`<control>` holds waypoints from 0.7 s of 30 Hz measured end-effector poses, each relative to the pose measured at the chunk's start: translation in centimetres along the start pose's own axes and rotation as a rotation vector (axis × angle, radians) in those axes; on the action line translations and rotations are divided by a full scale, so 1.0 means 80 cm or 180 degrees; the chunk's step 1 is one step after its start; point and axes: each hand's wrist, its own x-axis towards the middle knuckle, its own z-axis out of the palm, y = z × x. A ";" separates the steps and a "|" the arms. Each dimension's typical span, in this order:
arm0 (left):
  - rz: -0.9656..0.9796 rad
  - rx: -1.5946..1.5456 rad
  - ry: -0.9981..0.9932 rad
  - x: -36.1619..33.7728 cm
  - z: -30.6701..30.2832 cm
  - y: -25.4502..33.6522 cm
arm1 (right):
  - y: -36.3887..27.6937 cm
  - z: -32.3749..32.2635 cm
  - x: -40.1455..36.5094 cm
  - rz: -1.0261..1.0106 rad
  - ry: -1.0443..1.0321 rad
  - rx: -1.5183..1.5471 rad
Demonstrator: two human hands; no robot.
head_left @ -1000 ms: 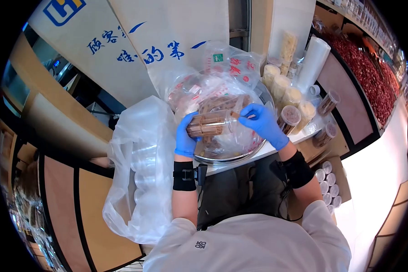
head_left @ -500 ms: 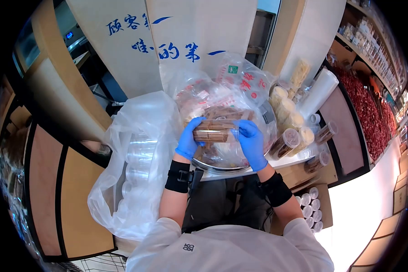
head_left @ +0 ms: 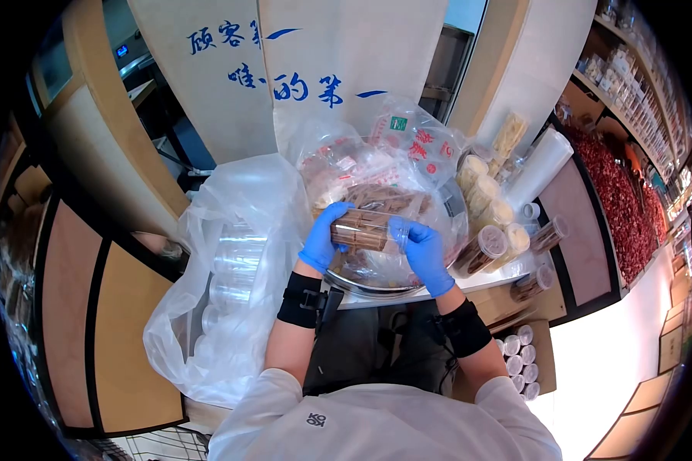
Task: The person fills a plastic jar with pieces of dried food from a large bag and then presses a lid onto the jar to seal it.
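Here in the head view, the action is right above the metal basin (head_left: 384, 292): a clear jar (head_left: 359, 230) lies on its side over it, packed with flat brown sticks. The gloved left hand (head_left: 321, 240) curls round the jar's left end, fingers wrapped close and holding it firmly. Across at the other end, the gloved right hand (head_left: 425, 253) is half closed, its fingers bent together at the jar's rim; whether they pinch the rim or a stick, I can't quite tell through the glare.

Inside the basin, more brown sticks (head_left: 380, 201) sit among crumpled plastic bags (head_left: 430, 142). Left of the basin, a large milky bag (head_left: 184, 323) holds stacked clear containers (head_left: 238, 265). Right of it, there's a cluster of filled jars (head_left: 494, 242) and a white roll (head_left: 542, 165); below that, down to the basin's right, an open carton (head_left: 545, 353) of small lidded jars (head_left: 528, 353).

As for handling, this jar looks light and fairly stiff, but smooth enough to slide in gloves, and the sticks look brittle. The best hold is round the middle of the wall, with a light squeeze and the mouth tipped slightly up.
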 end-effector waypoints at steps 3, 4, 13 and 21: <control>0.0103 -0.0040 0.0148 0.001 0.001 -0.001 | 0.013 -0.016 0.008 -0.0520 -0.0401 -0.0116; 0.0106 -0.0044 0.0151 0.002 0.000 -0.002 | 0.018 -0.025 0.013 -0.0585 -0.0695 -0.0339; 0.0048 -0.0210 0.0171 0.007 -0.002 -0.005 | -0.016 -0.026 0.004 -0.1175 -0.0813 -0.0618; 0.0001 -0.0079 0.0099 0.006 -0.005 -0.005 | 0.016 -0.052 0.025 -0.0637 -0.0661 -0.0178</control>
